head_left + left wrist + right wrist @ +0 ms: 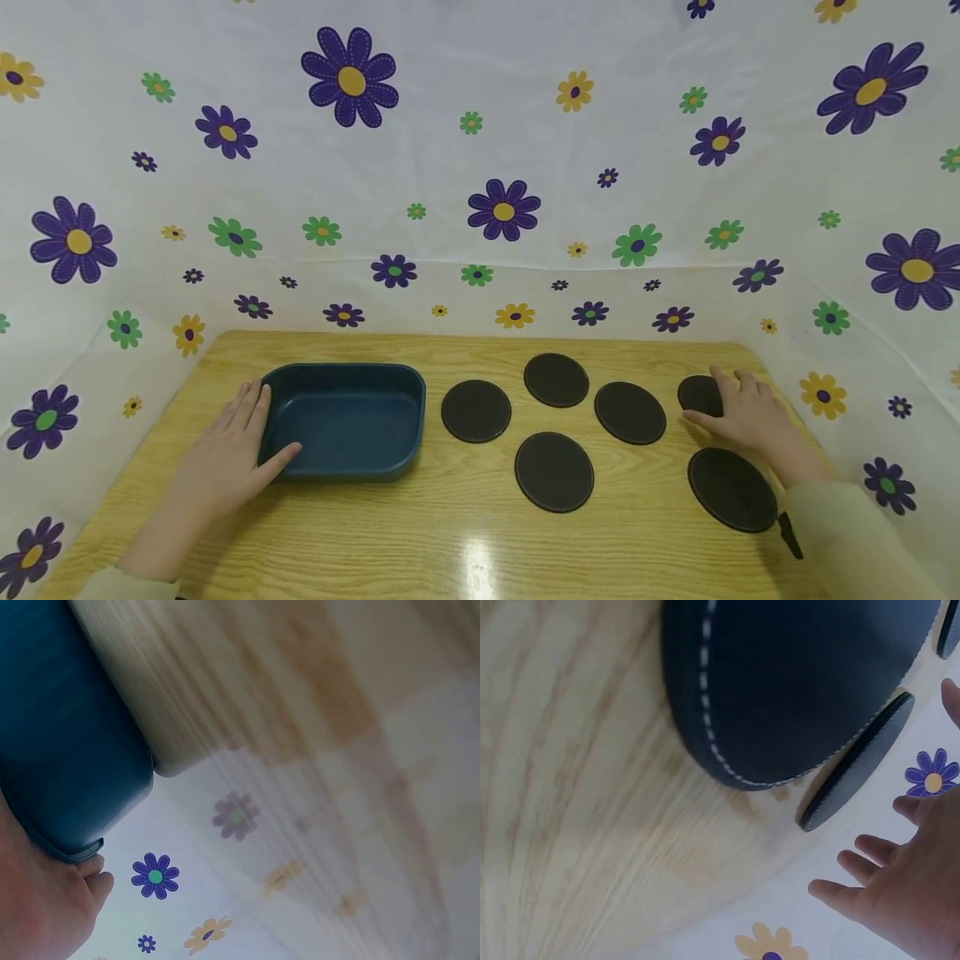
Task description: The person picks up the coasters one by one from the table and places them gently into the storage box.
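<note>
On the wooden table (420, 537), the blue tray (345, 429) at left might skid if the left hand (228, 457), laid along its rim with fingers straight and thumb apart, pushed too hard. The right hand (752, 419), fingers spread, is over the back-right black disc (696, 393); so thin a thing could slip from a careless pinch. That hand hides part of it; whether they touch, I can't tell. A dark piece (790, 535) against the sleeve (851, 537) is partly covered.

Wood-grain surface (337, 533) carries one blue rectangular tray (341, 429), left, and six round black stitched coasters (554, 472), centre to right.
</note>
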Tool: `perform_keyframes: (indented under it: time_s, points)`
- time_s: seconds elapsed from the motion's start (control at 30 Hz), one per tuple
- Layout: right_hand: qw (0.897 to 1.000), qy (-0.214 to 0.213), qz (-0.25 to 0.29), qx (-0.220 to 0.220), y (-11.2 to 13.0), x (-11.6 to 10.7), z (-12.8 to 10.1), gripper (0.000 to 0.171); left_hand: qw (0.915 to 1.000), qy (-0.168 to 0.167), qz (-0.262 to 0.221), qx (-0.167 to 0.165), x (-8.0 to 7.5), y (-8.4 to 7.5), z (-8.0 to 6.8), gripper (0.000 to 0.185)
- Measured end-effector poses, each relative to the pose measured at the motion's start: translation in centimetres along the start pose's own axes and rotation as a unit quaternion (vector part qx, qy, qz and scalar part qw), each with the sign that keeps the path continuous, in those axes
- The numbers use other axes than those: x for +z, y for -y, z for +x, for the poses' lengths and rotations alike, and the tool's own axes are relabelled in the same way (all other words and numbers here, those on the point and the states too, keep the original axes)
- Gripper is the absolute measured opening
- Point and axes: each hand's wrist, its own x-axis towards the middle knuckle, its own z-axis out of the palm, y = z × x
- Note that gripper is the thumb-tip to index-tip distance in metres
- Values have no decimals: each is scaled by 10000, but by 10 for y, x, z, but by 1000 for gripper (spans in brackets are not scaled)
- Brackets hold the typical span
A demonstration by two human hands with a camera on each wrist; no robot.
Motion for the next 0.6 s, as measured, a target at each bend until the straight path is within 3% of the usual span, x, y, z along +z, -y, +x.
perform_keyframes:
  time_s: [0.33, 0.6]
  points:
    - [9985, 479, 280, 0, -10, 3, 9, 110, 9999, 69, -30, -83, 1, -3, 1, 104]
    - [9977, 580, 354, -28, -8, 4, 16, 98, 10000, 5, -9, -71, 3, -2, 1, 103]
